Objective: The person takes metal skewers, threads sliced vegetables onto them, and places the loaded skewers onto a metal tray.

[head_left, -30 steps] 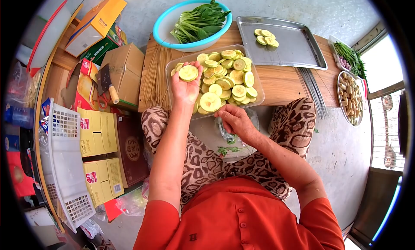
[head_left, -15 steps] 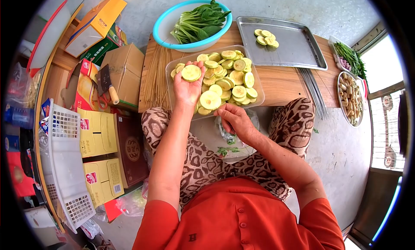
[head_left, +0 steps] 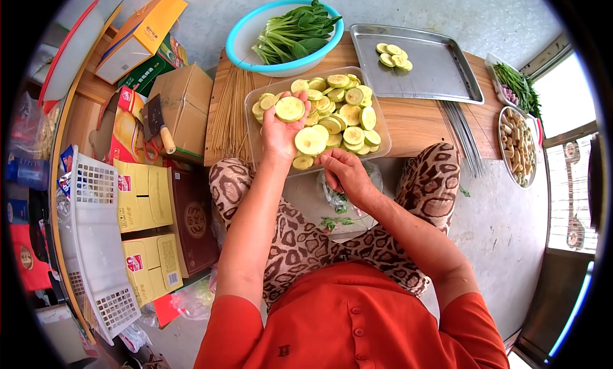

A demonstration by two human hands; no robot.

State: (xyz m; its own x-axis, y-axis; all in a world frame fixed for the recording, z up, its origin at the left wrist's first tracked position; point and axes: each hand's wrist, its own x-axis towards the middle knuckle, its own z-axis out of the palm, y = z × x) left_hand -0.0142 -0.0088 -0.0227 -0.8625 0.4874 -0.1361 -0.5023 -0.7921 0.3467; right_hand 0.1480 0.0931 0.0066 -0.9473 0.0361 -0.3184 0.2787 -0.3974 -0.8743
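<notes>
My left hand [head_left: 279,136] is palm up over the near left part of a clear plastic tub [head_left: 384,128], holding a round zucchini slice [head_left: 290,109] across its fingers. Many more zucchini slices [head_left: 353,96] fill the tub. At the tub's near edge, my right hand [head_left: 348,172] is closed, thumb and forefinger pinched together. Whatever is between those fingertips is too thin or hidden to make out. Just beyond them, a large zucchini slice [head_left: 311,141] faces up, between my two hands.
Bamboo skewers [head_left: 231,113] lie left of the tub, below a blue-rimmed basin [head_left: 233,46] of leafy greens [head_left: 297,34]. A metal tray [head_left: 421,82] holds several slices. Metal skewers [head_left: 461,136] overhang the table's front edge. A cleaver [head_left: 156,120] rests among boxes at left.
My left hand has shifted slightly right and lower with its zucchini slice. My right hand and the large slice beside its fingertips have moved up a little.
</notes>
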